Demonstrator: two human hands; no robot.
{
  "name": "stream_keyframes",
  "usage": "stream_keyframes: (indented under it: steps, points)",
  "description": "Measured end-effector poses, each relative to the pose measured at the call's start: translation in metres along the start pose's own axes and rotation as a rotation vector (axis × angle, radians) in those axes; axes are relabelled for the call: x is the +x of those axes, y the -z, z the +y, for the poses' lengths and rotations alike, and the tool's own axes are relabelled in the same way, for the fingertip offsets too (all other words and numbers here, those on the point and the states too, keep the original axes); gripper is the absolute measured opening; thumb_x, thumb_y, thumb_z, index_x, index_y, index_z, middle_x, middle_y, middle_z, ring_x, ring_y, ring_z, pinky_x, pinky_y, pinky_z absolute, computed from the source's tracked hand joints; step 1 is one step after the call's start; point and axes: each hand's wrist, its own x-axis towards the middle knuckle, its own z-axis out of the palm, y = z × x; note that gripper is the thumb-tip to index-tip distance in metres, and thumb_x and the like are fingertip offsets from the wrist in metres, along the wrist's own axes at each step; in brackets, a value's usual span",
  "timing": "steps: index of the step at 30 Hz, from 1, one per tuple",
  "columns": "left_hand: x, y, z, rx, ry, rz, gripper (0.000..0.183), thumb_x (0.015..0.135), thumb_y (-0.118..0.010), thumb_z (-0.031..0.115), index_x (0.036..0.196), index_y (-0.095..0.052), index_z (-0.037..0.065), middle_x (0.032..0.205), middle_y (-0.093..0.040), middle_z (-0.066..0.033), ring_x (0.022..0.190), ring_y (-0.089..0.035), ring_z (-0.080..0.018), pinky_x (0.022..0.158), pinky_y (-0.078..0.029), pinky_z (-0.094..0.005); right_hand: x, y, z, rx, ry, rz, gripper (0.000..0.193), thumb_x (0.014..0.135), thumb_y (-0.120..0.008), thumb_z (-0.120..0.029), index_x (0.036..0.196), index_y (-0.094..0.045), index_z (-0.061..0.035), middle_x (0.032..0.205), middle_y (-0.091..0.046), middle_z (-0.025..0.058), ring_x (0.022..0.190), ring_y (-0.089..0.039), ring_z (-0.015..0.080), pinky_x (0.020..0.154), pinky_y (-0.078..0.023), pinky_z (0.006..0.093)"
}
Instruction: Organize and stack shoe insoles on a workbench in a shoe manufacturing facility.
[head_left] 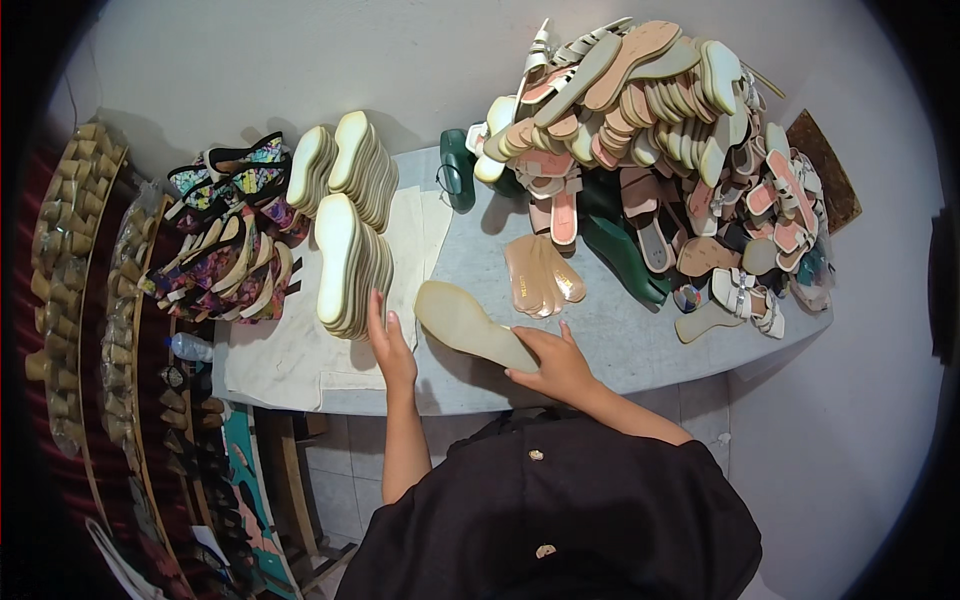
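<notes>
My right hand [553,362] grips a pale cream shoe sole [462,318] by its near right end, fingers on one side and thumb on the other. The sole lies tilted over the table, its wide end toward the far left. My left hand [391,345] is upright with fingers stretched, beside the near end of a tall stack of cream soles [341,255]; whether it touches the stack I cannot tell. Two more stacks of soles, a tall one [362,165] and a shorter one [311,170], stand behind it. Tan insoles [540,275] lie fanned beyond the held sole.
A large heap of sandals and soles [640,110] covers the table's [480,240] back right. Green shoe lasts [622,250] lie beneath it. Colourful patterned straps [225,255] are piled on the left, near a plastic bottle [190,347]. Shelves of heels [75,240] stand farther left.
</notes>
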Motion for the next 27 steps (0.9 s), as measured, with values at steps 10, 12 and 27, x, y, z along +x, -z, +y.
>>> stream_keyframes:
  steps: [10,12,27]
  points:
    - [-0.006,-0.028,0.022,0.353,-0.202,-0.178,0.047,0.088,-0.048,0.018,0.132,-0.041,0.002,0.133,-0.041,-0.0177,0.126,-0.035,-0.0315,0.107,-0.018,-0.0433,0.010,0.023,0.030,-0.098,-0.128,0.199,0.055,0.078,-0.059,-0.042,0.121,-0.048,-0.0101,0.125,-0.049,0.0090,0.117,-0.045,0.0276,0.099,-0.021,0.0607]
    - [-0.011,-0.036,0.029,0.462,-0.237,-0.237,0.048,0.085,-0.051,0.018,0.131,-0.043,0.007,0.135,-0.040,-0.0153,0.129,-0.031,-0.0319,0.106,-0.009,-0.0528,0.009,0.043,0.069,-0.089,-0.259,0.363,0.050,0.075,-0.063,-0.030,0.120,-0.049,-0.0107,0.122,-0.050,0.0088,0.116,-0.045,0.0269,0.099,-0.021,0.0601]
    - [-0.019,-0.072,0.055,0.486,-0.279,-0.184,0.042,0.083,-0.053,0.016,0.124,-0.051,0.007,0.132,-0.043,-0.0147,0.128,-0.033,-0.0327,0.107,-0.009,-0.0523,-0.013,0.180,0.264,-0.601,-0.429,0.373,0.070,0.062,-0.066,-0.006,0.127,-0.041,-0.0143,0.131,-0.042,0.0097,0.126,-0.034,0.0328,0.099,-0.015,0.0674]
